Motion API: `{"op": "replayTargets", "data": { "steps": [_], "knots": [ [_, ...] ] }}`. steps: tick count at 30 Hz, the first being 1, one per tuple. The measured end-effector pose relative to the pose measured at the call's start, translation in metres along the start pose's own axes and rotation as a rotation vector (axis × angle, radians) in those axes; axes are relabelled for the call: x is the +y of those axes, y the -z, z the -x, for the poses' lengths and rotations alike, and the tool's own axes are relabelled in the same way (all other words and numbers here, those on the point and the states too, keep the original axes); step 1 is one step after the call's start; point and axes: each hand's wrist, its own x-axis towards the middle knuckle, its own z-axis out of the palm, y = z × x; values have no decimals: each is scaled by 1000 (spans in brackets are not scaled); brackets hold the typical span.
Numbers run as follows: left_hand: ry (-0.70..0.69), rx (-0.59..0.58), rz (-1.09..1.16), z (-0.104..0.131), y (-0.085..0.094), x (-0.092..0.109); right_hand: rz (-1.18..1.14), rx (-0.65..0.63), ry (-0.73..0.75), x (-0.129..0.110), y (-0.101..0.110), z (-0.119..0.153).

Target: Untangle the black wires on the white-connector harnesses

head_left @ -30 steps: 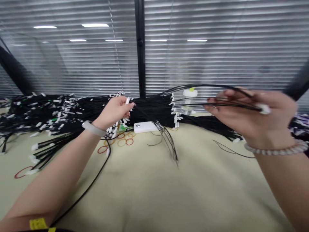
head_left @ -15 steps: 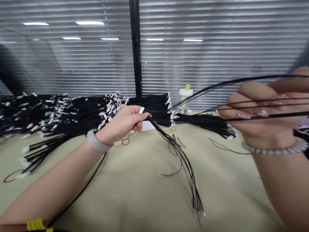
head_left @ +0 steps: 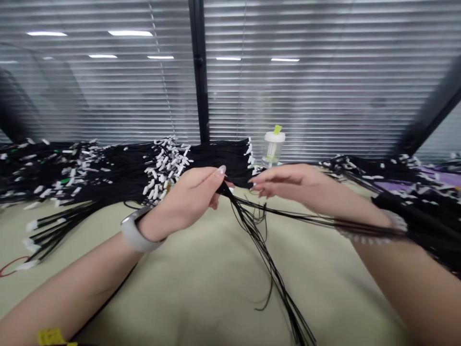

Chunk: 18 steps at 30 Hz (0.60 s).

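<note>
My left hand [head_left: 196, 194], with a grey band at its wrist, is closed, thumb against fingers, on a bundle of thin black wires [head_left: 257, 238]. The loose ends fan down toward the near right of the table; where the bundle goes behind the fingers is hidden. Several strands run rightward and cross in front of my right wrist. Just right of the left fingertips is my right hand [head_left: 291, 185], its fingers stretched out toward the left and nothing gripped in them. It wears a beaded bracelet [head_left: 396, 223].
Piled black cables with white connectors [head_left: 165, 166] line the back of the pale table [head_left: 187, 288]. Further cables [head_left: 425, 216] lie at the right. A clear cup with a white lid [head_left: 274, 144] stands before the window blinds. A red rubber band [head_left: 9, 265] lies far left.
My right hand has swung left from the far right, letting go of the strands it held and opening its fingers. The strands have dropped lower. My left hand keeps its hold, barely shifted.
</note>
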Motion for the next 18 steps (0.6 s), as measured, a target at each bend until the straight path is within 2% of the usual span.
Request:
{"op": "replayTargets", "data": {
  "steps": [3, 7, 13, 18],
  "knots": [
    [-15, -41, -6, 2, -2, 0, 220, -29, 26, -4, -25, -3],
    [-19, -109, 20, 2, -3, 1, 357, 55, 76, -3, -45, -3],
    [-38, -169, 43, 1, -1, 0, 506, 152, 130, -2, -51, 2],
    [-56, -210, 43, 0, -1, 0, 820, 233, 250, -10, -51, 5]
  ]
}}
